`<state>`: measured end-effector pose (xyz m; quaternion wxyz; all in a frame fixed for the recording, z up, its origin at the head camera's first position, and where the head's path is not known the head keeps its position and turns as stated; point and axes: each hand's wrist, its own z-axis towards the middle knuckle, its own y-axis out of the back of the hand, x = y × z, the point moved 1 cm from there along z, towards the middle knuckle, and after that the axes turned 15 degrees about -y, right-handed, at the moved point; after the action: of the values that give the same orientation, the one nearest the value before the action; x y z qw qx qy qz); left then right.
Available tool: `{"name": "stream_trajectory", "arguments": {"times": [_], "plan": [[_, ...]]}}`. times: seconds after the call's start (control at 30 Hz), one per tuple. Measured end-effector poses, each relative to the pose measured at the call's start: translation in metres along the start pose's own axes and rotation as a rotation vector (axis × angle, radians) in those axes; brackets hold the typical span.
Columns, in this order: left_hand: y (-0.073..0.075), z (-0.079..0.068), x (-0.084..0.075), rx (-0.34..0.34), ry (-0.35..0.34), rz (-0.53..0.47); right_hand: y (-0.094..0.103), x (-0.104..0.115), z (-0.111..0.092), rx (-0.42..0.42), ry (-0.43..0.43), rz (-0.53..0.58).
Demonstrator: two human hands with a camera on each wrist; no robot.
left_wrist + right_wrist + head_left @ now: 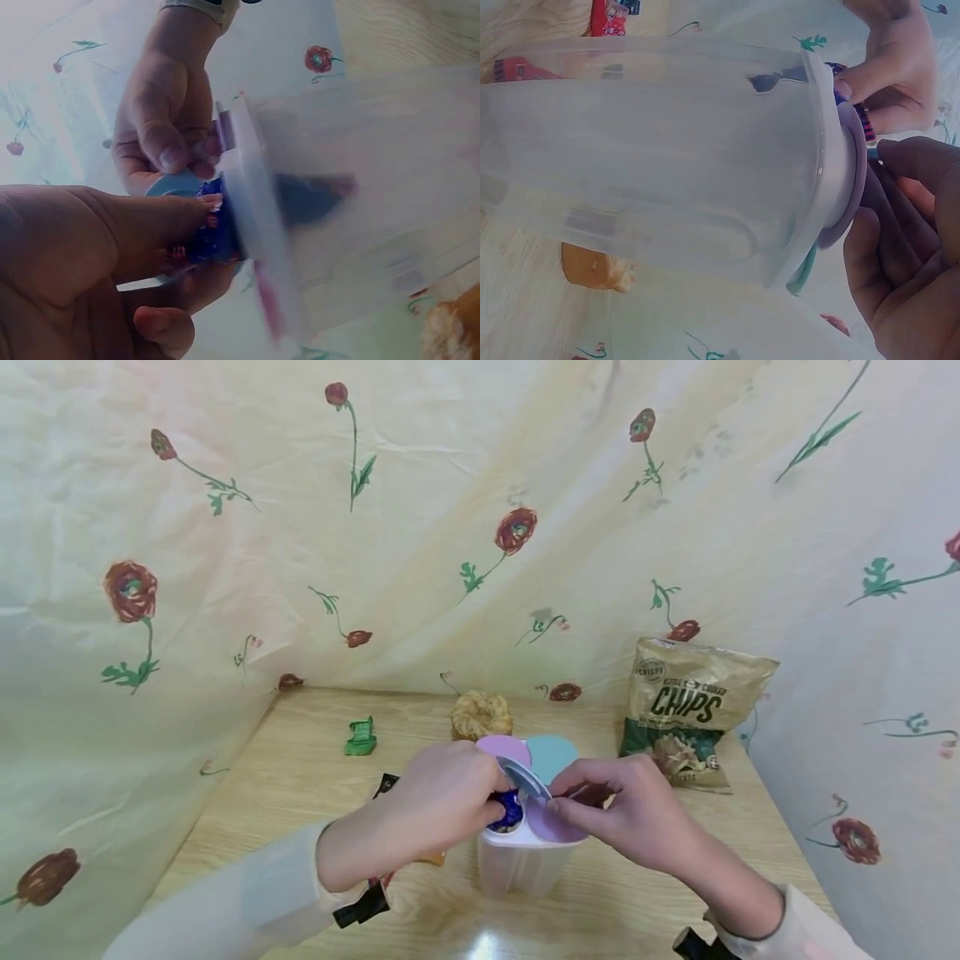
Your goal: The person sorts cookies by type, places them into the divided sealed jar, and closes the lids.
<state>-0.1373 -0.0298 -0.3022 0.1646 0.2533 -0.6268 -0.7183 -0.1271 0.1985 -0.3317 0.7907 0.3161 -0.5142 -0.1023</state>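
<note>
A clear tub (pixel 521 864) stands upright on the table (pixel 285 793), its white rim bearing coloured lids. The left hand (pixel 450 797) reaches in from 8 o'clock and pinches a blue packet (pixel 510 812), thumb against it, at the hole at the rim's 8 o'clock. Part of the packet is inside the tub, and its dark lower end shows, blurred, through the wall in the left wrist view. The right hand (pixel 637 810), reaching in from 4 o'clock, pinches the edge of a blue lid (pixel 523 777), which tilts up above that hole.

The other lids lie flat on the rim: a pink lid (pixel 504 747) at 11 o'clock, a teal lid (pixel 553 757) at 1 and a purple lid (pixel 553 823) at 4.

Around the tub, a pastry (pixel 481 716) sits at 11 o'clock, a green packet (pixel 361 737) at 10, and a chips bag (pixel 678 710) stands at 2. A black packet (pixel 386 783) lies at 9, partly hidden by the left hand. A flowered cloth (pixel 420 552) hangs behind, at 12.
</note>
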Motion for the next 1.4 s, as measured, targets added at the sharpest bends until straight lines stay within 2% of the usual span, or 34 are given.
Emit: {"name": "stream_trajectory", "arguments": {"times": [0.07, 0.17, 0.3, 0.37, 0.43, 0.53, 0.63, 0.73, 0.97, 1.07, 1.13, 1.2, 1.27, 1.4], "plan": [[-0.006, 0.004, -0.001, 0.001, 0.011, 0.019, 0.0, -0.001, 0.0, 0.002, -0.006, 0.0], [-0.01, 0.005, 0.0, -0.016, 0.018, -0.022, -0.002, -0.001, 0.0, 0.001, -0.015, -0.002], [-0.003, -0.003, 0.003, -0.049, 0.016, -0.158, -0.001, -0.002, 0.0, 0.005, -0.029, -0.002], [0.0, -0.008, 0.005, -0.077, -0.026, -0.177, 0.0, -0.003, 0.0, 0.009, -0.033, 0.001], [0.002, -0.012, 0.005, -0.094, -0.085, -0.144, 0.001, -0.004, 0.0, 0.01, -0.031, 0.002], [0.0, -0.016, 0.003, -0.112, -0.18, -0.043, 0.001, -0.004, 0.0, 0.012, -0.031, 0.005], [-0.003, -0.017, 0.002, -0.123, -0.228, 0.023, 0.001, -0.004, 0.0, 0.015, -0.034, 0.005], [-0.005, -0.015, 0.002, -0.095, -0.237, 0.037, 0.001, -0.004, 0.0, 0.022, -0.04, 0.007], [-0.006, -0.007, 0.005, 0.087, -0.21, 0.004, 0.0, -0.004, 0.0, 0.029, -0.062, 0.004], [-0.007, -0.007, 0.006, 0.127, -0.202, -0.045, 0.0, -0.004, 0.0, 0.028, -0.06, 0.01], [-0.006, -0.007, 0.007, 0.117, -0.2, -0.095, 0.0, -0.004, 0.0, 0.027, -0.055, 0.018], [-0.006, -0.009, 0.008, 0.066, -0.206, -0.128, 0.0, -0.004, 0.0, 0.025, -0.049, 0.024], [-0.004, -0.011, 0.008, 0.017, -0.225, -0.138, 0.0, -0.004, 0.001, 0.022, -0.045, 0.028], [-0.001, -0.014, 0.011, -0.002, -0.269, -0.13, 0.001, -0.004, 0.001, 0.018, -0.041, 0.03]]}}
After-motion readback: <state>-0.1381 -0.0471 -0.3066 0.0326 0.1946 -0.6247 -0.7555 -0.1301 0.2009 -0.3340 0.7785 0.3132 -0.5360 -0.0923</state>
